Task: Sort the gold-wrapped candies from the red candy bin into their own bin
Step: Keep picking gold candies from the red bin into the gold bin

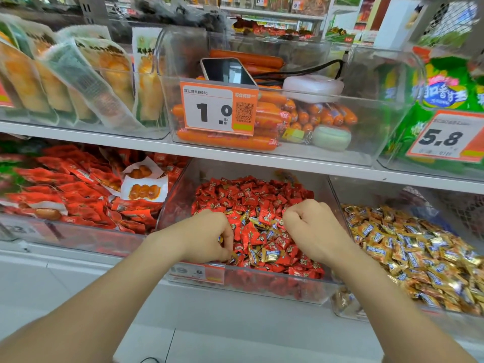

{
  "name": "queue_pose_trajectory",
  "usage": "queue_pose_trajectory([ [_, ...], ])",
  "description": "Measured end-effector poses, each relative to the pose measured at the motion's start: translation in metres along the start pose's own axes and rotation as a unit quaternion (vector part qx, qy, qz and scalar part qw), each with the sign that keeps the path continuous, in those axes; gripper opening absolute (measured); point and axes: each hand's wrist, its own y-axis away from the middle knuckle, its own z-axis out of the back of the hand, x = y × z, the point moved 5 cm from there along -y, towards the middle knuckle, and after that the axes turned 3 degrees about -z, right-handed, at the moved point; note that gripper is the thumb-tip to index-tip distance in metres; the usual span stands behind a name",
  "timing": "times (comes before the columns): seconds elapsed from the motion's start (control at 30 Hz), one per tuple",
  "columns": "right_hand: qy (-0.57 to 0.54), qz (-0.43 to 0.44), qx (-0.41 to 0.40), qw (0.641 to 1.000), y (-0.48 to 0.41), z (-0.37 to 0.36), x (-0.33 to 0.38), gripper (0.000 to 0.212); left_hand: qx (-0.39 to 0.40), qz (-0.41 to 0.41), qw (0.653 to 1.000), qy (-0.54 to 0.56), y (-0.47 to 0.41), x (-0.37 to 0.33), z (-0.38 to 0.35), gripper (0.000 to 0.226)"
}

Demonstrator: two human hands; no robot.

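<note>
Both hands work in the red bin point(275, 280). Gold candies point(269, 255) lie mixed among the red candies point(248, 189) between them. Left hand point(209, 237) is curled, gripping gold wrappers at the thumb. Right hand point(311, 229) is fisted, knuckles up — contents hidden. The gold bin point(340, 305) stands just to the right.

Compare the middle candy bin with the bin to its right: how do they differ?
Contents: the middle bin holds mostly red candies, with gold-wrapped candies mixed in near the front; the right bin holds only gold ones. Hands: the left hand and right hand are both down in the middle bin, fingers curled; neither is in the right bin. Both bins are clear plastic and sit side by side under the same shelf.
</note>
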Motion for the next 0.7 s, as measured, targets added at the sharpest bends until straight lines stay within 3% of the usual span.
queue_pose_trajectory([
  [0.07,-0.005,0.007,0.009,1.000,-0.003,-0.002,-0.001,0.036,-0.025,0.000,1.000,0.010,-0.001,-0.002,0.002,0.018],
  [0.3,0.099,0.117,0.094,0.984,-0.003,-0.016,0.004,0.014,-0.096,0.008,0.995,0.002,-0.004,-0.010,0.006,0.046],
  [0.37,0.145,0.116,0.113,0.976,-0.003,-0.021,0.003,0.016,-0.084,0.012,0.996,0.002,-0.003,-0.009,0.005,0.038],
  [0.43,0.184,0.091,0.156,0.966,-0.002,-0.028,-0.001,0.026,-0.061,0.018,0.997,0.037,-0.003,-0.004,0.005,0.016],
  [0.53,0.167,0.075,0.194,0.964,0.000,-0.035,-0.003,0.021,-0.032,0.018,0.999,0.031,-0.001,-0.001,0.007,0.035],
  [0.63,0.117,0.076,0.175,0.975,-0.002,-0.030,0.002,0.009,-0.021,0.018,0.999,0.019,0.000,-0.002,0.004,0.033],
  [0.7,0.084,0.070,0.142,0.984,-0.004,-0.022,0.007,0.006,-0.027,0.013,1.000,-0.004,-0.001,-0.001,0.002,0.016],
])
